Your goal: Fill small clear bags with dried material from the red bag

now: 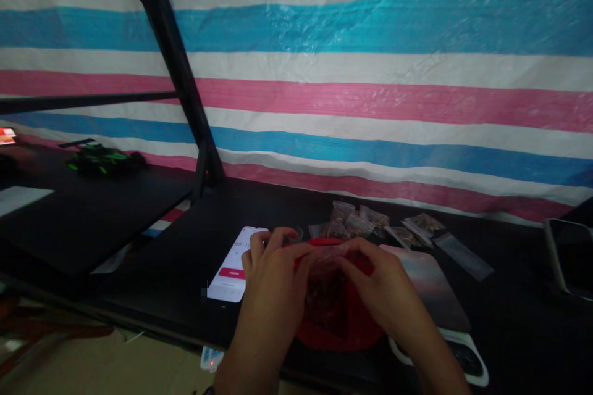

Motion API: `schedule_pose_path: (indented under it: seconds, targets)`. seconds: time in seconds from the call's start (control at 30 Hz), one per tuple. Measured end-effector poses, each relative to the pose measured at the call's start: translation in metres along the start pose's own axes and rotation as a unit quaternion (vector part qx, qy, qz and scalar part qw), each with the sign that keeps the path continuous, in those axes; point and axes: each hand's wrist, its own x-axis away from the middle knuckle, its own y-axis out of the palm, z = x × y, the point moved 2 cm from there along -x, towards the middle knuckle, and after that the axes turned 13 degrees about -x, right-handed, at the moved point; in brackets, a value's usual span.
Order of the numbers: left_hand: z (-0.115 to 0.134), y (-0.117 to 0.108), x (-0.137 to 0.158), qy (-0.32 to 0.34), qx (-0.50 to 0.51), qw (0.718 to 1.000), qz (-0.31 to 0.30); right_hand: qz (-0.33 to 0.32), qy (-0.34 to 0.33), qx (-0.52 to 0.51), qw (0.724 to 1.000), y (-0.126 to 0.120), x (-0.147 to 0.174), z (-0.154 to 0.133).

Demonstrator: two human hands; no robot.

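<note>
Clear plastic bag [328, 254]: over red bowl [336, 342], visible edge running left-right, full long axis indistinct | left hand [277, 268]: grip pinching left end | right hand [380, 274]: grip pinching right end; neither nearer | filled bags [359, 224]: beyond bowl, on desk [169, 284]

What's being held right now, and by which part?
A small clear plastic bag, pinched along its upper edge: left hand at the left end, right hand at the right.
</note>
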Motion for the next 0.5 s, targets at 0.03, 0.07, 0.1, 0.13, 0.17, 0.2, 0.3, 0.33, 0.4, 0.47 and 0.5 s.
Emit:
schedule_pose_path:
  seconds: [0.03,0.07,0.1,0.13,0.17,0.2,0.3,0.33,0.4,0.47,0.5]
  targets:
    - [0.0001,0.0004,0.0002,-0.001,0.001,1.000,-0.004,0.000,0.009,-0.015,1.000,0.0002,-0.0002,0.0002]
    - [0.0000,0.0008,0.0004,-0.001,0.002,1.000,-0.006,-0.001,0.015,-0.025,1.000,0.0007,-0.0004,0.0004]
    - [-0.0003,0.0010,0.0006,-0.002,0.003,1.000,-0.005,-0.001,0.018,-0.030,0.999,0.0015,-0.0008,0.0005]
    - [-0.0006,0.0010,0.0006,-0.004,0.002,1.000,-0.002,-0.002,0.019,-0.035,0.999,0.0026,-0.0013,0.0008]
    - [-0.0009,0.0008,0.0005,-0.007,0.002,1.000,-0.001,-0.004,0.018,-0.040,0.999,0.0039,-0.0017,0.0012]
    - [-0.0010,0.0005,0.0003,-0.009,0.003,1.000,0.000,-0.007,0.017,-0.048,0.999,0.0052,-0.0022,0.0018]
    - [0.0004,-0.0017,-0.0002,-0.011,0.010,1.000,-0.005,-0.018,0.020,-0.049,0.998,0.0080,-0.0032,0.0042]
    - [0.0010,-0.0028,-0.0004,-0.011,0.011,1.000,-0.006,-0.018,0.021,-0.041,0.999,0.0083,-0.0035,0.0047]
    - [0.0017,-0.0048,-0.0005,-0.011,0.007,1.000,-0.010,-0.018,0.022,-0.032,0.999,0.0083,-0.0041,0.0049]
    - [0.0004,-0.0058,-0.0004,-0.013,-0.006,1.000,-0.018,-0.018,0.022,-0.048,0.998,0.0083,-0.0047,0.0037]
    - [-0.0013,-0.0057,-0.0002,-0.014,-0.014,1.000,-0.022,-0.017,0.021,-0.060,0.998,0.0083,-0.0050,0.0026]
